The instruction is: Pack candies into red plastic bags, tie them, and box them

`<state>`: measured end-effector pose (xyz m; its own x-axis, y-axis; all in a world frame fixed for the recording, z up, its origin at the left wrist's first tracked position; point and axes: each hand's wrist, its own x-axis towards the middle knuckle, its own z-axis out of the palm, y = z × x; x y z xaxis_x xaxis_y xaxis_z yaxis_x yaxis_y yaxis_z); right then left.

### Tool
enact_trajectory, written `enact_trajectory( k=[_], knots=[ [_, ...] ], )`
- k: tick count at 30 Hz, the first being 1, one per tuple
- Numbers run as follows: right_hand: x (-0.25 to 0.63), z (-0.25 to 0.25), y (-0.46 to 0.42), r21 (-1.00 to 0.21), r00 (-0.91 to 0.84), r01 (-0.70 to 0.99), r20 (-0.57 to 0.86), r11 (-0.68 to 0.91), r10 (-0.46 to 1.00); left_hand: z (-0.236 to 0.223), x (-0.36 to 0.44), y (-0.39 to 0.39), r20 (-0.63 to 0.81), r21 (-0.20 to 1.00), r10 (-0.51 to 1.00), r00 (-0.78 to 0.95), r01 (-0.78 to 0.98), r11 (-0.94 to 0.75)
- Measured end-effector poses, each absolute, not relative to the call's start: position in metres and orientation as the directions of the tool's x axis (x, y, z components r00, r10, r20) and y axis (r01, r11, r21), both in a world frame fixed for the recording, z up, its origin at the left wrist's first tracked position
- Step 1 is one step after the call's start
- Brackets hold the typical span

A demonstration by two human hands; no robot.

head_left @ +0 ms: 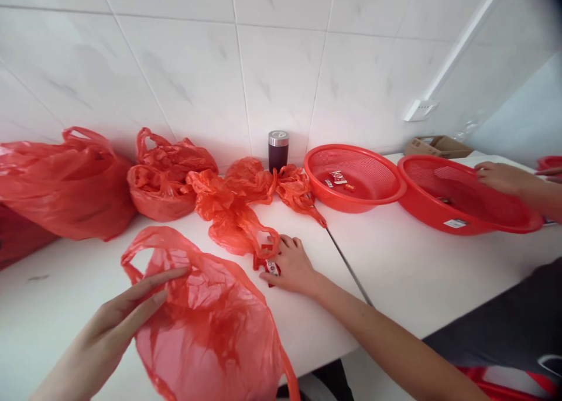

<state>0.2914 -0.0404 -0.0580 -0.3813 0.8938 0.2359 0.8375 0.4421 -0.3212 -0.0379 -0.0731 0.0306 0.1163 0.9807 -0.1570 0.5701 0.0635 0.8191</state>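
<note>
My left hand [114,319] pinches the rim of a thin red plastic bag [215,331] between thumb and fingers. The bag's mouth gapes toward me, and a looped handle stands up at its left. On the white table, my right hand [292,266] curls over a small red snack packet [272,267] with white lettering. Part of that packet is hidden by the fingers and thumb. Right beside those fingers lies a crumpled red plastic bag [232,219], one of its handle loops touching the packet area.
Filled red bags [70,184] line the wall at left. A dark tumbler [278,152] stands behind the crumpled bags. A red basket [355,199] holds a few packets; another basket [439,211] has another person's hand [504,181] over it. A thin rod [349,266] crosses the table.
</note>
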Motion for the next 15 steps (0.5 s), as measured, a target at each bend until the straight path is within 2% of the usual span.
enact_trajectory(
  k=[4,8,12,15],
  knots=[
    [0.297,-0.067,-0.05,-0.434,-0.26,0.815,0.318,0.384,0.912,0.029,-0.047,-0.08,-0.19,0.797,0.979,0.08,0.595,0.106],
    [0.325,-0.074,-0.063,-0.529,-0.155,0.785,0.337,0.323,0.929,0.025,-0.049,-0.083,-0.234,0.801,0.97,0.068,0.579,0.153],
    [0.353,-0.073,-0.059,-0.682,-0.086,0.668,0.325,0.297,0.942,0.03,-0.027,-0.079,-0.206,0.864,0.976,0.065,0.48,0.15],
    [0.368,-0.059,-0.05,-0.818,0.075,0.539,0.284,0.201,0.956,0.039,-0.002,-0.077,-0.18,0.9,0.98,0.081,0.416,0.131]
  ],
)
